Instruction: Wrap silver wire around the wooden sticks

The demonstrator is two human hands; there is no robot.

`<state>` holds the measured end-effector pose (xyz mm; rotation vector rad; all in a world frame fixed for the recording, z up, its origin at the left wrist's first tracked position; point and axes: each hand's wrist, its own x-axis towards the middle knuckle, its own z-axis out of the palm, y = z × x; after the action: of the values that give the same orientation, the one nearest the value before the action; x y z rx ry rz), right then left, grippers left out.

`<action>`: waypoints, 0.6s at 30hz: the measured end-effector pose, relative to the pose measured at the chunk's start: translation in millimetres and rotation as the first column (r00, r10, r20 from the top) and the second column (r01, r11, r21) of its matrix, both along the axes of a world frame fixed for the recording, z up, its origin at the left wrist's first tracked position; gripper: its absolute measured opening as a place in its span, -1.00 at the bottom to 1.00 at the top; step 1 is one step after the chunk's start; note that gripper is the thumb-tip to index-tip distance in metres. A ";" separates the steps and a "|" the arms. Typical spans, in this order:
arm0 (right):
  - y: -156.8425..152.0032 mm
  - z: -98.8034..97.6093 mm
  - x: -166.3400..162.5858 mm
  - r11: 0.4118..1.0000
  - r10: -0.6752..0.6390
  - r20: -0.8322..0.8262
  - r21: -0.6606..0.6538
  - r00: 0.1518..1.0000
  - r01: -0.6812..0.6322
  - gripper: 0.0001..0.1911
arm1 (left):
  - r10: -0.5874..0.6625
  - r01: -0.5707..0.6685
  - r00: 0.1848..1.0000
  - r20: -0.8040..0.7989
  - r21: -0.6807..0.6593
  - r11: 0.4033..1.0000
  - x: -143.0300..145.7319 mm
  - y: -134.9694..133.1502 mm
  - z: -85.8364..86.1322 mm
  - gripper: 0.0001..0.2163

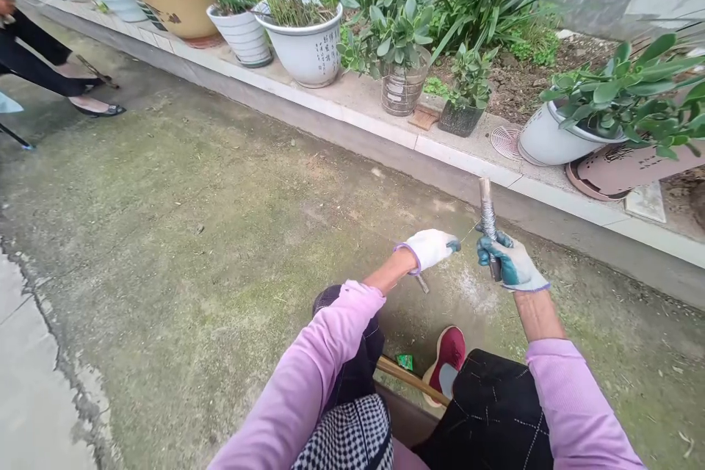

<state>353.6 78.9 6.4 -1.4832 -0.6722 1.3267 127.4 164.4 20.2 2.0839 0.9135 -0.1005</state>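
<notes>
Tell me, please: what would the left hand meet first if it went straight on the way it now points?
The left hand points toward the right hand, so it would probably meet that hand first, or the stick held there; one view leaves depth unclear.

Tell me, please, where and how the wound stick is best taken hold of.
Grip the stick by its bare top end, probably best from above: it stands nearly upright, that end juts above the silvery winding, and the right hand holds it lower down.

Potted plants [302,40] line the ledge [380,128] — a green wrapper [405,362], perhaps, below
</notes>
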 end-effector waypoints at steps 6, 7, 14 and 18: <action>2.3 -13.9 -3.8 0.999 -0.045 -0.125 0.025 0.991 0.048 -0.32 | -0.120 0.157 0.966 -0.227 0.149 0.976 0.9 -4.1 3.4 -0.57; 2.1 -15.3 -4.7 0.999 -0.026 -0.144 0.027 0.989 0.030 -0.32 | -0.107 0.149 0.964 -0.245 0.159 0.976 -1.5 -2.0 3.1 -0.57; 7.4 -28.4 -23.6 1.000 -0.018 -0.194 0.015 0.981 0.021 -0.25 | -0.090 0.143 0.944 -0.318 0.147 0.979 -9.7 2.5 1.0 -0.61; 11.7 -36.0 -27.2 0.999 0.024 -0.153 0.029 0.988 -0.020 -0.24 | -0.097 0.148 0.940 -0.327 0.137 0.979 -10.9 0.7 1.6 -0.61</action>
<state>326.4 90.6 -29.7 -1.3402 -0.6066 1.4271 116.5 165.2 21.8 2.3163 1.0079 -0.4560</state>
